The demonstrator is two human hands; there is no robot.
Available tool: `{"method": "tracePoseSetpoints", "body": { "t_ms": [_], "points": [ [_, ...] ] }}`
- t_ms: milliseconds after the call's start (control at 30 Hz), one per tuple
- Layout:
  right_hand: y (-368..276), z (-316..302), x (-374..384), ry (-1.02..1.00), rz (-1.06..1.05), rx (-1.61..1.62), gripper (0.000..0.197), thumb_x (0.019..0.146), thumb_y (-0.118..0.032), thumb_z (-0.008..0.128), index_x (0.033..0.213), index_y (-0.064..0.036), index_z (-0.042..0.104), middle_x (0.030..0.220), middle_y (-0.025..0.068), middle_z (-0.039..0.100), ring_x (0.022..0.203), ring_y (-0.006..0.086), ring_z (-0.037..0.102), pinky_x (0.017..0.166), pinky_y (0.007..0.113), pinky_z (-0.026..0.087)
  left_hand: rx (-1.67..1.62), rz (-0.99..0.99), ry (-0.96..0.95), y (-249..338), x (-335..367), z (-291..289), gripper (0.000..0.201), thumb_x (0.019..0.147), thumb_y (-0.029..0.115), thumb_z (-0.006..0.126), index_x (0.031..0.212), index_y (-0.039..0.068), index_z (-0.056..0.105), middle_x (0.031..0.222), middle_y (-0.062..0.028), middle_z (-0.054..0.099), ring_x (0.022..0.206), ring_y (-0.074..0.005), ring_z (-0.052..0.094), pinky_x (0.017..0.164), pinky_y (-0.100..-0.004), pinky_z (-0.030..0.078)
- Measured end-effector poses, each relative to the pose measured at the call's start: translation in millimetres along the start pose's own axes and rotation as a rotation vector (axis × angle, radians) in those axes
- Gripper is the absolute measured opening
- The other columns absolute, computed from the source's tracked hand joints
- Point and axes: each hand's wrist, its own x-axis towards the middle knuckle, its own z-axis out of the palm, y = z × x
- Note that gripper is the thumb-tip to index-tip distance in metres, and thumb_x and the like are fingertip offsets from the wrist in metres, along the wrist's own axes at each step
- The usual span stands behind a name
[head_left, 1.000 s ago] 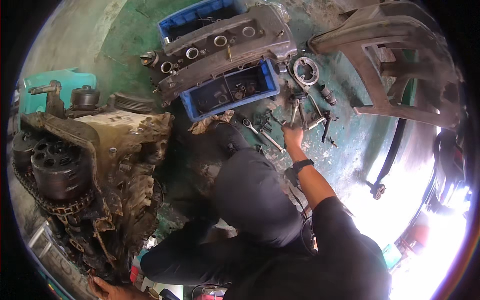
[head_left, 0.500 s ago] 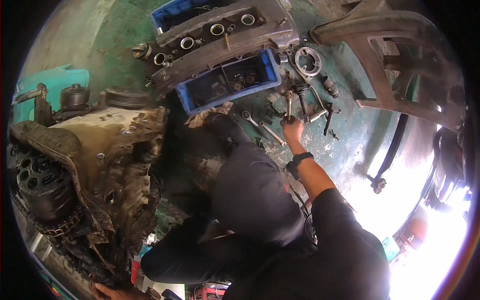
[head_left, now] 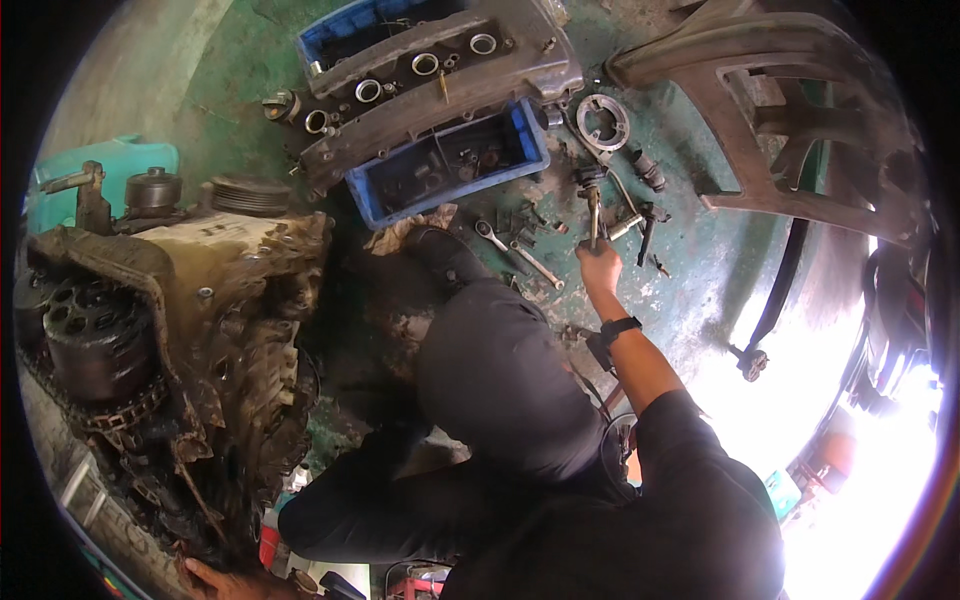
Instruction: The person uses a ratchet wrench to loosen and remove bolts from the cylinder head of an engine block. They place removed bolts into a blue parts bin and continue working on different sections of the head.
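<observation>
My right hand (head_left: 601,268) is closed round the lower end of a slim metal wrench (head_left: 594,212). The wrench's far end overlaps a dark ignition-coil-like part (head_left: 592,176) on the floor; whether they touch I cannot tell. To the left of that hand lies a ratchet wrench (head_left: 487,231), with another wrench (head_left: 540,266) beside it. At the lower left, my left hand (head_left: 235,582) is against the bottom edge of a big, oily engine block (head_left: 225,300). One of its fingers is stretched out; the picture's edge and the dark engine parts hide the others.
A valve cover (head_left: 440,85) lies across blue crates (head_left: 372,208) holding small parts. A metal ring (head_left: 603,123), a dark cylindrical part (head_left: 649,170) and a short rod (head_left: 627,226) lie on the floor. An upturned plastic chair (head_left: 740,130) stands at the right. My bent knee (head_left: 500,380) fills the middle.
My right hand has shifted slightly right with the wrench, whose far end now overlaps the coil-like part. My left hand stays by the engine. The whole view has shifted slightly.
</observation>
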Motion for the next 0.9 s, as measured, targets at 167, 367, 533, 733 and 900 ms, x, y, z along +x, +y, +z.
{"method": "tracePoseSetpoints", "body": {
  "t_ms": [167,367,533,733,900],
  "points": [
    [0,-8,4,-0.004,-0.027,0.009,0.029,0.074,-0.022,0.072,0.095,-0.0019,0.071,0.078,0.0129,0.069,0.071,0.0241,0.066,0.07,0.037,0.051,0.133,-0.011,-0.049,1,8,-6,0.037,0.097,0.034,0.061,0.115,0.002,0.068,0.116,-0.0128,0.067,0.099,-0.0228,0.064,0.081,-0.0366,0.056],
    [-42,-35,-2,-0.143,0.024,0.443,0.016,0.083,-0.013,0.07,0.092,-0.0009,0.063,0.061,-0.0013,0.052,0.048,0.0083,0.046,0.045,0.025,0.036,-0.172,-0.008,-0.133,17,0,-16,0.037,0.097,0.034,0.06,0.113,0.001,0.068,0.108,-0.0125,0.068,0.097,-0.0247,0.064,0.08,-0.0369,0.056],
    [-148,-103,-31,-0.351,-0.096,0.716,0.014,0.086,-0.009,0.067,0.095,0.0,0.063,0.063,-0.0025,0.051,0.048,0.0073,0.043,0.044,0.023,0.033,-0.173,-0.095,-0.119,14,3,-32,0.035,0.097,0.033,0.061,0.112,0.002,0.068,0.107,-0.0104,0.069,0.098,-0.0239,0.064,0.083,-0.036,0.055],
    [-290,-214,-104,-0.589,-0.665,0.895,0.032,0.09,-0.015,0.068,0.114,0.0045,0.06,0.075,0.0011,0.058,0.054,0.0063,0.047,0.047,0.021,0.038,-0.157,-0.035,-0.061,-15,17,-49,0.035,0.097,0.031,0.062,0.114,0.001,0.067,0.11,-0.0109,0.069,0.098,-0.0229,0.064,0.088,-0.0352,0.053],
    [-322,-249,-160,-0.806,-0.806,0.933,0.051,0.09,-0.024,0.068,0.13,0.0028,0.051,0.084,0.0038,0.06,0.055,0.0064,0.047,0.047,0.02,0.036,-0.437,-0.192,-0.166,-20,30,-66,0.031,0.095,0.021,0.064,0.111,-0.006,0.064,0.108,-0.0128,0.068,0.094,-0.0198,0.064,0.086,-0.0304,0.051]
  ]
}}
